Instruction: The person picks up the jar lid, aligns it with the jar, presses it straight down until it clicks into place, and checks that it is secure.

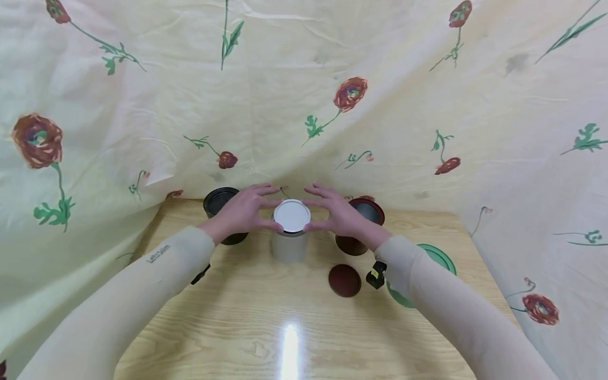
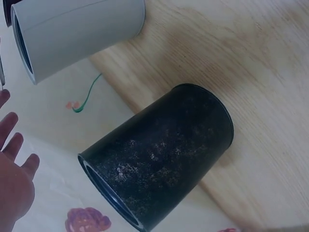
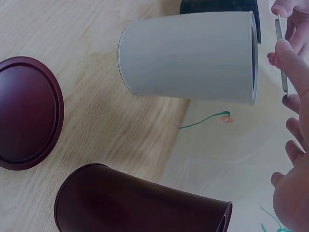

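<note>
A round white lid (image 1: pixel 292 215) is held level between both hands. On its left edge, the thumb and fingertips of my left hand (image 1: pixel 239 212) grip it. Opposite, my right hand (image 1: pixel 339 214) pinches the right edge the same way, other fingers spread. Directly beneath stands an upright pale grey canister (image 1: pixel 288 249), its top uncovered. A narrow gap separates the lid's edge (image 3: pixel 283 72) from the canister's rim in the right wrist view. Only part of the left hand (image 2: pixel 14 191) shows in the left wrist view.
Behind the left hand stands a black canister (image 2: pixel 164 154). Uncapped, a dark red canister (image 1: pixel 350 245) stands behind the right wrist, its dark red lid (image 1: pixel 344 281) flat on the wooden table (image 1: pixel 256 327). The right sleeve partly covers a round green object (image 1: pixel 442 258). Flowered cloth (image 1: pixel 266 105) hangs behind.
</note>
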{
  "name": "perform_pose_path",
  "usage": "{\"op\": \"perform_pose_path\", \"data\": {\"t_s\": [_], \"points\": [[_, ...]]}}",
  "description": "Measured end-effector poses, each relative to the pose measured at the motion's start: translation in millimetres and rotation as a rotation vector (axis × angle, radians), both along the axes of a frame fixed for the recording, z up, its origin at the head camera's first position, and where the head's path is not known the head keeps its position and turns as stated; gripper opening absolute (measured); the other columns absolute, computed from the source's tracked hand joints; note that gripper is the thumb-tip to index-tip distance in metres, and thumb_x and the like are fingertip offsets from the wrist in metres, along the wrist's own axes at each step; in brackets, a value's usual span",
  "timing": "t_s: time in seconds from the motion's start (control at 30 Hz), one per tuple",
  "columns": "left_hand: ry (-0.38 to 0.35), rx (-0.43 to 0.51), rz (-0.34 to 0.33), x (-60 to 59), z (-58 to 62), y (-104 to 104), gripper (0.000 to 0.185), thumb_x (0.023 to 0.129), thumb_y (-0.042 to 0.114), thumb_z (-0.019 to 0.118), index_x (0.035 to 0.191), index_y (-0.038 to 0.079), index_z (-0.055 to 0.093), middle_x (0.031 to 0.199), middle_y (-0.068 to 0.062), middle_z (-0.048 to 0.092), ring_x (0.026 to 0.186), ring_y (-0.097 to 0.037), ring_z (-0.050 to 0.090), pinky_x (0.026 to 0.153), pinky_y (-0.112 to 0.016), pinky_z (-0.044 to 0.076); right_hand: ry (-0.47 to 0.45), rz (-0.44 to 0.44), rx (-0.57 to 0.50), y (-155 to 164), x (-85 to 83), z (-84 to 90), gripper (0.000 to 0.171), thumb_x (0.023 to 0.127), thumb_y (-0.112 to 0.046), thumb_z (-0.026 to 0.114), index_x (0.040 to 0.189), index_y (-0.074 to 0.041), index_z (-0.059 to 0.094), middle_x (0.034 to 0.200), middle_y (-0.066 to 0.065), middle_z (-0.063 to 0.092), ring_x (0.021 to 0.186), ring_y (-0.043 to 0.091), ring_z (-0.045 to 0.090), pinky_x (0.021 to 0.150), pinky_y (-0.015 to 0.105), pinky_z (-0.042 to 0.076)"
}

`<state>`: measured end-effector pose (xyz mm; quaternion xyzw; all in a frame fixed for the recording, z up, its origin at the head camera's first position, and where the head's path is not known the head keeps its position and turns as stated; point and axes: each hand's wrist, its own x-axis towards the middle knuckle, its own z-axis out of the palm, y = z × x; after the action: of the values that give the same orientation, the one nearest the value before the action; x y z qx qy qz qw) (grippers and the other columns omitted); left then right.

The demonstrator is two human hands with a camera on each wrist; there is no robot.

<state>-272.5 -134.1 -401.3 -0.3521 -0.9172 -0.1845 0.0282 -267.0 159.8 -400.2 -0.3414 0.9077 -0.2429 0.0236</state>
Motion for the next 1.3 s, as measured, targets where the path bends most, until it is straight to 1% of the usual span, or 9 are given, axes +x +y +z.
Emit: {"op": "perform_pose_path", "data": {"t_s": [0.27,0.4,0.47,0.63,0.8,1.0,1.13,1.3], "points": [[-0.075,-0.022,-0.002,-8.6,-4.0,1,0.078,0.083,0.058,0.088,0.145,0.015,0.069,0.162,-0.013,0.052,0.158,-0.037,0.036,0.128,-0.056,0.03,-0.061,-0.001,0.017,0,-8.8,-6.8,0.069,0.09,-0.035,0.088,0.149,-0.008,0.064,0.171,0.014,0.038,0.163,0.04,0.019,0.128,0.065,0.023],[-0.099,-0.03,0.002,-11.0,-6.9,1,0.078,0.083,0.059,0.087,0.145,0.015,0.068,0.162,-0.014,0.052,0.158,-0.039,0.034,0.128,-0.058,0.029,-0.073,-0.002,0.023,-1,-10.4,-9.7,0.069,0.09,-0.036,0.088,0.149,-0.009,0.064,0.171,0.015,0.038,0.162,0.042,0.02,0.128,0.066,0.023],[-0.109,-0.031,0.003,-11.6,-8.4,0,0.078,0.083,0.059,0.087,0.146,0.015,0.068,0.162,-0.014,0.052,0.158,-0.039,0.034,0.128,-0.059,0.029,-0.084,-0.005,0.022,-1,-10.6,-10.8,0.069,0.09,-0.036,0.088,0.149,-0.009,0.064,0.171,0.015,0.038,0.163,0.041,0.02,0.128,0.066,0.022],[-0.123,-0.019,-0.004,-14.0,-11.5,0,0.078,0.083,0.058,0.088,0.145,0.015,0.069,0.16,-0.015,0.054,0.157,-0.039,0.035,0.128,-0.058,0.03,-0.114,-0.018,0.02,-2,-11.6,-14.0,0.068,0.092,-0.035,0.087,0.15,-0.008,0.063,0.171,0.016,0.037,0.164,0.039,0.017,0.128,0.066,0.021],[-0.126,-0.017,-0.002,-15.0,-14.1,0,0.078,0.083,0.057,0.088,0.145,0.014,0.068,0.16,-0.015,0.054,0.157,-0.04,0.036,0.128,-0.057,0.031,-0.121,-0.024,0.021,-2,-11.5,-14.7,0.068,0.092,-0.035,0.087,0.15,-0.008,0.063,0.171,0.017,0.037,0.164,0.04,0.017,0.128,0.067,0.021],[-0.122,-0.022,-0.004,-13.6,-13.3,0,0.077,0.084,0.056,0.087,0.145,0.013,0.068,0.159,-0.015,0.055,0.155,-0.04,0.038,0.127,-0.057,0.032,-0.114,-0.021,0.024,-3,-11.9,-15.8,0.069,0.091,-0.035,0.087,0.15,-0.008,0.064,0.171,0.016,0.038,0.164,0.04,0.017,0.128,0.067,0.022],[-0.132,-0.023,-0.006,-13.0,-13.3,0,0.077,0.084,0.056,0.087,0.145,0.013,0.068,0.159,-0.015,0.055,0.156,-0.041,0.038,0.126,-0.058,0.033,-0.117,-0.018,0.019,-2,-12.2,-17.6,0.068,0.091,-0.034,0.088,0.149,-0.009,0.064,0.17,0.017,0.038,0.163,0.041,0.017,0.127,0.067,0.022],[-0.13,-0.028,-0.01,-12.7,-13.6,0,0.077,0.084,0.055,0.087,0.145,0.013,0.068,0.158,-0.015,0.056,0.155,-0.041,0.039,0.125,-0.059,0.035,-0.116,-0.018,0.019,-2,-12.9,-18.9,0.068,0.091,-0.034,0.088,0.15,-0.009,0.064,0.171,0.017,0.038,0.163,0.039,0.018,0.128,0.066,0.023]]}}
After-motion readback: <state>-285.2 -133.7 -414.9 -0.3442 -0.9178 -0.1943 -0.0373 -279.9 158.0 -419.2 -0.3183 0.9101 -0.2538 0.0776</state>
